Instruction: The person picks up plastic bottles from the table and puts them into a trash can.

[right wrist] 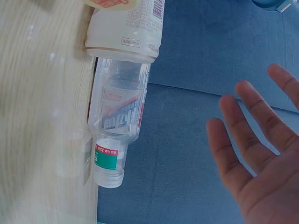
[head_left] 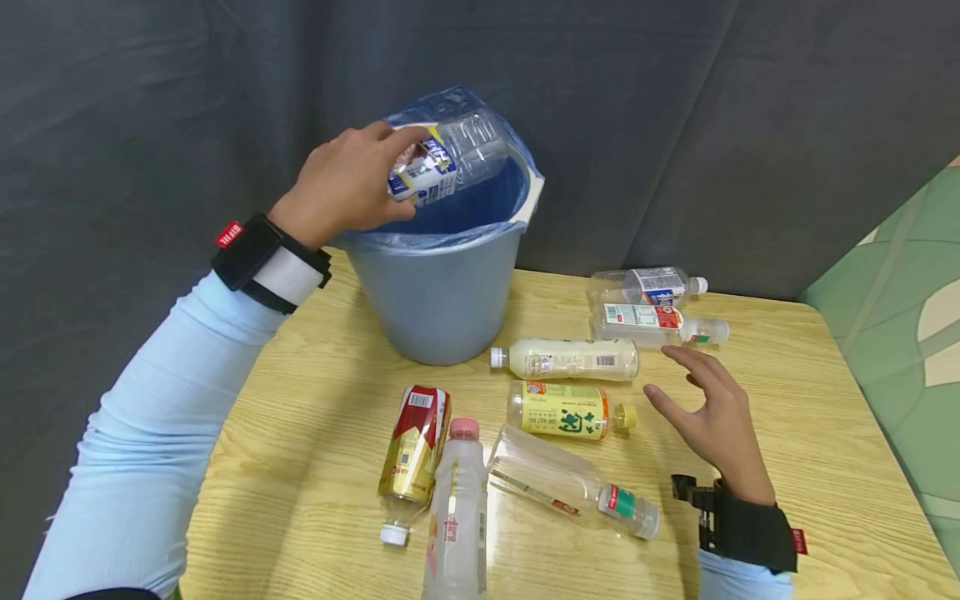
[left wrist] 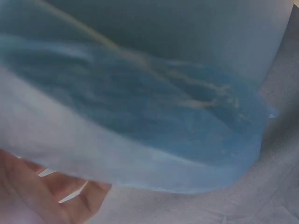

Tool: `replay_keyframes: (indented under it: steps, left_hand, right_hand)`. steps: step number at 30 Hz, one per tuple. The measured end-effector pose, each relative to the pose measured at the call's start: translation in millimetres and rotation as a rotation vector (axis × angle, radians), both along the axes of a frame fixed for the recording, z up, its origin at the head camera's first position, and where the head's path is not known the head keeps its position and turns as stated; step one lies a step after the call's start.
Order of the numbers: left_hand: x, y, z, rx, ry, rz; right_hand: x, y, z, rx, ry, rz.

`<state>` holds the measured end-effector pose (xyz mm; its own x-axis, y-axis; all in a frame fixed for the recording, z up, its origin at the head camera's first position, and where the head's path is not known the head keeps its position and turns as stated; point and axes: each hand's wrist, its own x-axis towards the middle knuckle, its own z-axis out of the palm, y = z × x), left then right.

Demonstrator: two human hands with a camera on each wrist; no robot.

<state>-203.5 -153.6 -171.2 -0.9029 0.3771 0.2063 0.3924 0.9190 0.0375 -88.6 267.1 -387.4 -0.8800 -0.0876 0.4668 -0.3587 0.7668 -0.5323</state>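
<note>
My left hand (head_left: 352, 179) grips a clear plastic bottle (head_left: 476, 150) by its blue, white and yellow label, over the mouth of a grey-blue bin (head_left: 442, 292). A translucent blue liner (head_left: 420, 242) folds over the bin's rim. In the left wrist view, fingers (left wrist: 88, 200) show below the liner's edge; the bottle is hidden there. My right hand (head_left: 716, 417) hovers over the table with fingers spread and holds nothing. Nearest it lie a yellow-labelled bottle (head_left: 566, 410) with a yellow cap, a cream bottle (head_left: 577, 360) and a clear bottle with a red-and-white label (head_left: 645, 325).
On the wooden table (head_left: 810, 400) lie another clear bottle (head_left: 645, 286) at the back, a red-and-gold bottle (head_left: 412, 450), a pink-capped bottle (head_left: 459, 517) and a clear green-labelled bottle (head_left: 570, 479). A dark curtain (head_left: 637, 125) hangs behind; a green patterned surface (head_left: 915, 317) is at right.
</note>
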Motion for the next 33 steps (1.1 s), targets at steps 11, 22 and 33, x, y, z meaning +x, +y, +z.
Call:
replay_keyframes:
  steps: [11, 22, 33]
  left_hand:
    - [3.3, -1, -2.1, -0.034, -0.013, 0.033]
    - [8.2, -2, -7.5, 0.048, 0.006, 0.045]
    - [42.7, -17, -17.6, 0.344, 0.163, 0.060]
  right_hand:
    - [2.3, 3, 0.7, 0.000, -0.005, -0.002]
    - [4.5, 6, -0.1, 0.006, -0.013, -0.007]
    - [-9.2, 34, -2.3, -0.008, -0.140, -0.083]
